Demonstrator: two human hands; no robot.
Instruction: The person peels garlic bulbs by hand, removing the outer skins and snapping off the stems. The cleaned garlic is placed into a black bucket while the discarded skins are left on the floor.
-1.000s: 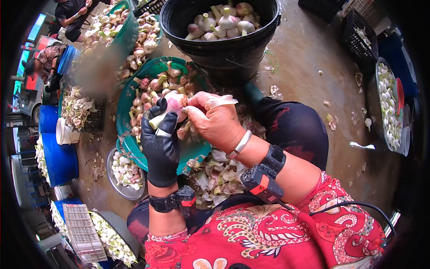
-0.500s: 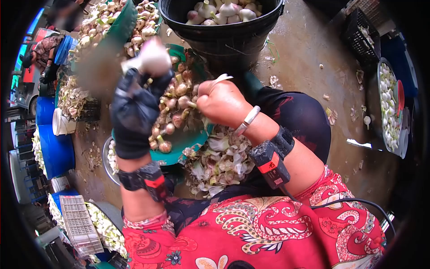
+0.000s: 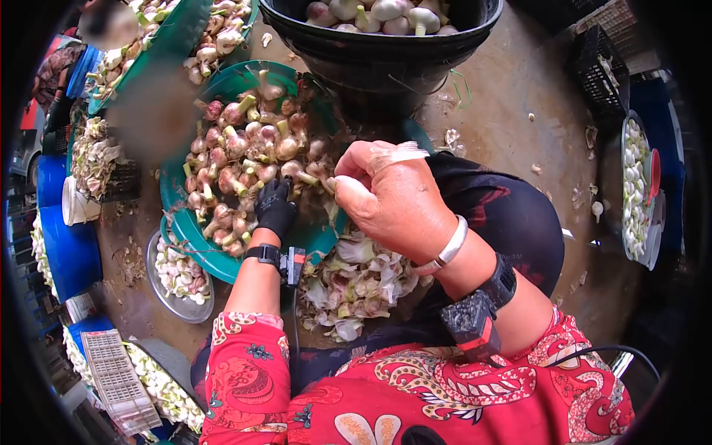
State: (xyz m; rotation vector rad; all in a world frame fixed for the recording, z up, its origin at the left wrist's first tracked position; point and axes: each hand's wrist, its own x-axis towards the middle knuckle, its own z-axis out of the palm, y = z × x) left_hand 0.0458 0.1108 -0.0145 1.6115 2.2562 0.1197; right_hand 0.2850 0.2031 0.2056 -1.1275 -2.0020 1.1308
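Observation:
My left hand (image 3: 276,208), in a black glove, reaches down onto the garlic bulbs (image 3: 230,152) in a green basin (image 3: 174,200). Its fingers look parted and touch the bulbs; their tips are partly hidden. My right hand (image 3: 397,185) is bare and raised beside the basin's right side, its fingers curled in and the thumb near the index finger. What it grips, if anything, is hidden. A whitish strip (image 3: 404,152) lies across the index finger. Below this hand is a heap of garlic skins (image 3: 360,285).
A black bucket (image 3: 378,55) of cleaned bulbs stands ahead. A metal bowl (image 3: 196,311) of peeled garlic is left of my legs. Another green basin (image 3: 137,67) of garlic is at upper left. Blue tubs (image 3: 70,248) line the left; a black crate (image 3: 597,63) stands right.
My left hand has gone from high near the camera, with a white garlic bulb, down into the basin; that bulb is no longer in it. My right hand stays raised, turned slightly.

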